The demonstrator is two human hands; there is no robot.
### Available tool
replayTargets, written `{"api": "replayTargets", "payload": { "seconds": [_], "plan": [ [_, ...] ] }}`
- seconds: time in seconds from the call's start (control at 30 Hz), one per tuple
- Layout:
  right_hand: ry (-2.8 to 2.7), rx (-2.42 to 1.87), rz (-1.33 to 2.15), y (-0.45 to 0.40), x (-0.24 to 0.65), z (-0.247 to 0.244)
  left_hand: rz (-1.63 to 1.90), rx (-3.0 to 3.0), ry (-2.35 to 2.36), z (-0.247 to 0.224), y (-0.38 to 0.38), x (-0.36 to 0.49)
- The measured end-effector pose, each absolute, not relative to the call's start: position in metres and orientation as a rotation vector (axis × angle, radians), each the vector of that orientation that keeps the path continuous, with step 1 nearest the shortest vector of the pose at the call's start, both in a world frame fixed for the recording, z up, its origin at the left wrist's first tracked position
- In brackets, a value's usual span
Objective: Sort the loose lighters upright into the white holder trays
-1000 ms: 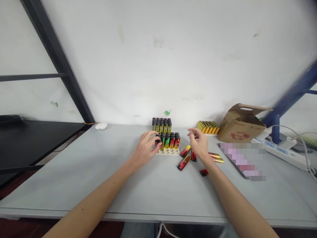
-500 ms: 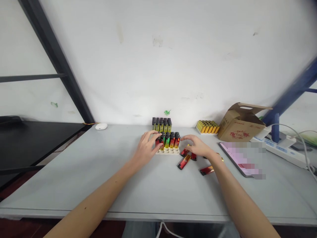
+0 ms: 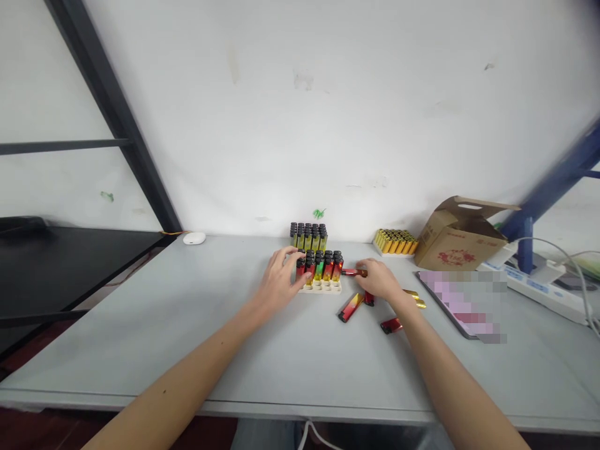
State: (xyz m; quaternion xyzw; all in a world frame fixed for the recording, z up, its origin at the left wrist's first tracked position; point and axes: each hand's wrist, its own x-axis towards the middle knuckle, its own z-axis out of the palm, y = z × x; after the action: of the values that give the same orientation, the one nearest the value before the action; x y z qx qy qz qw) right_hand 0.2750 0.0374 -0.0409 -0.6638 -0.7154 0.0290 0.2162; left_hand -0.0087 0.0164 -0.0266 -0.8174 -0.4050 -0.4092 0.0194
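Note:
A white rack [image 3: 323,288] holds several upright red and green lighters with black tops. At its left end is my left hand [image 3: 281,277], thumb and fingers around a red lighter [image 3: 310,270] at the front left. My right hand [image 3: 376,278], just right of the rack, pinches a red lighter [image 3: 351,272] lying sideways, its black end toward my fingers. Loose on the table below are a red and yellow lighter [image 3: 351,307], another red one [image 3: 369,299] and one more [image 3: 391,325] beside my right forearm. Gold-ended pieces [image 3: 417,302] show behind my right wrist.
Behind the rack stand several yellow-green lighters [image 3: 308,240]. Farther right are a tray of yellow cylinders [image 3: 396,242], an open cardboard box [image 3: 462,247], a partly blurred tablet [image 3: 450,303] and a power strip [image 3: 539,290]. A white case [image 3: 194,238] lies at the back left.
My right hand has picked up a red lighter from the loose ones and raised it level beside the rack. My left hand remains at the rack's left end. The view has shifted slightly.

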Motion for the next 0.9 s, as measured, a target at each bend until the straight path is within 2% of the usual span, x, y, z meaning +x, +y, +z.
{"api": "replayTargets", "payload": {
  "seconds": [0.13, 0.27, 0.37, 0.53, 0.67, 0.9],
  "plan": [
    [-2.092, -1.823, 0.102, 0.036, 0.27, -0.037, -1.269, -2.546, -1.314, -0.026, 0.016, -0.009],
    [-1.903, -1.9, 0.125, 0.036, 0.267, -0.038, -1.26, -2.561, -1.414, -0.024, 0.017, -0.01],
    [-1.704, -1.779, 0.24, 0.04, 0.268, -0.04, -1.24, -2.59, -1.479, -0.025, 0.018, -0.012],
    [-1.369, -1.316, 0.699, 0.041, 0.263, -0.031, -1.225, -2.626, -1.562, -0.028, 0.021, -0.015],
    [-1.156, -1.124, 1.117, 0.033, 0.254, -0.014, -1.219, -2.639, -1.601, -0.028, 0.021, -0.016],
    [-0.933, -0.854, 1.473, 0.025, 0.253, -0.003, -1.207, -2.655, -1.622, -0.029, 0.022, -0.016]
  ]
}}
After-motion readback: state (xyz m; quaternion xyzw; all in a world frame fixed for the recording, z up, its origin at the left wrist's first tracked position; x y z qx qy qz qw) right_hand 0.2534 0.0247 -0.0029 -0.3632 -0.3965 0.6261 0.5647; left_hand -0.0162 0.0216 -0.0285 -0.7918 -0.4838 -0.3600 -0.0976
